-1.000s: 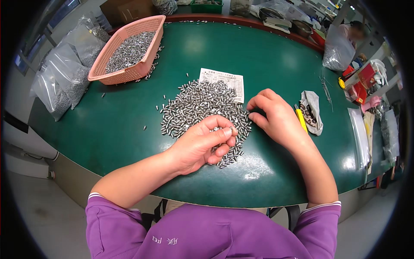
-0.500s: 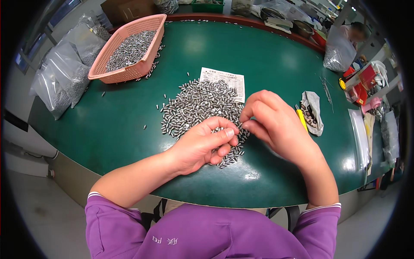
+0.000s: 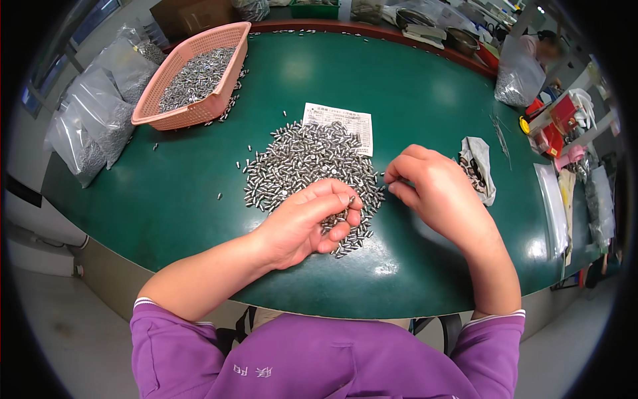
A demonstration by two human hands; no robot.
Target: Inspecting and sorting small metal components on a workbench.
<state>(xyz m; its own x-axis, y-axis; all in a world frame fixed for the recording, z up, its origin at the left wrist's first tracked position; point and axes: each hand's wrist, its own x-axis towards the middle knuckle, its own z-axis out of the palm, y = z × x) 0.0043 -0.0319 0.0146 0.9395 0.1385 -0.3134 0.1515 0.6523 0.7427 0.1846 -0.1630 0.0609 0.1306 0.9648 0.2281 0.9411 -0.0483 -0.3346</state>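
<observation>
A heap of small shiny metal pins (image 3: 292, 163) with pointed ends lies on the green tabletop in front of me. My left hand (image 3: 302, 223) is held over the heap's near edge, thumb and forefinger closed on one small metal pin (image 3: 351, 199); its other fingers curl inward. Just right of the heap is my right hand (image 3: 435, 193), its thumb and forefinger drawn close together. Whether a pin sits between those fingertips is too small to make out. A printed paper slip (image 3: 363, 133) lies partly beneath the far side of the heap.
A pink plastic basket (image 3: 193, 114) of similar pins stands at the far left, beside clear bags (image 3: 100, 123) of metal parts. On the right lie a grey cloth (image 3: 483, 169), thin wires (image 3: 501, 136) and plastic sleeves (image 3: 553, 206). Another person (image 3: 546, 50) sits behind a bag at far right.
My right hand has moved a little to the right, away from my left fingertips, and now covers the yellow-handled tool. The pin in my left hand now shows.
</observation>
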